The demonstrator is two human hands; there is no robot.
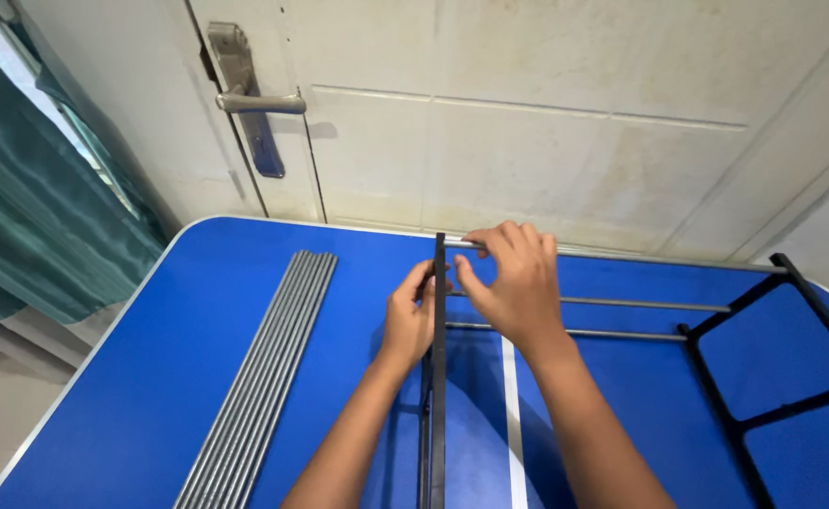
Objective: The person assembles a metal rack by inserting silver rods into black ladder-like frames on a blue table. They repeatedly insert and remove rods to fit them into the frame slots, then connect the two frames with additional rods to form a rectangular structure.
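Two hands meet at a black side frame (438, 377) standing on edge mid-table, its long axis running from near edge to far: left hand (408, 320) pinches it, right hand (516, 283) grasps a crosswise metal rod (660, 304); spare rods (264, 368) lie leftward

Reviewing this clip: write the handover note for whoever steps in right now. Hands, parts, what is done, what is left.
Left hand: gripping the near black side frame at its upper part, holding it upright on the blue table.
Right hand: fingers pinching the top metal rod where it meets that frame.
Done: three rods span across to the far black side frame.
Left: a bundle of loose metal rods lies on the table to the left, not yet fitted.
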